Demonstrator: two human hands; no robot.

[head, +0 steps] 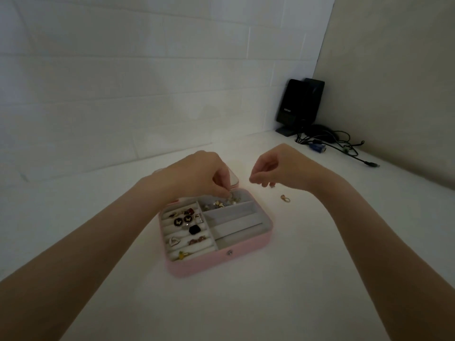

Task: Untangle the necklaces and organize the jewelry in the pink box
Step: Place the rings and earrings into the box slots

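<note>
The pink jewelry box (211, 263) lies open on the white table, its lid behind my left hand. Rings and earrings (187, 221) fill the padded rolls on its left side. A tangle of small gold pieces (220, 204) lies in the far compartment. My left hand (197, 173) reaches down into that compartment and pinches a small piece of the tangle with its fingertips. My right hand (280, 168) hovers to the right of the box, thumb and forefinger pinched together, seemingly on a thin chain too fine to make out. A gold ring (285, 198) lies on the table below that hand.
A black speaker (299, 104) stands in the far right corner with a bundle of dark cables (339, 143) trailing along the right wall. White walls close the table at the back and right. Two long grey compartments (234, 220) of the box hold nothing.
</note>
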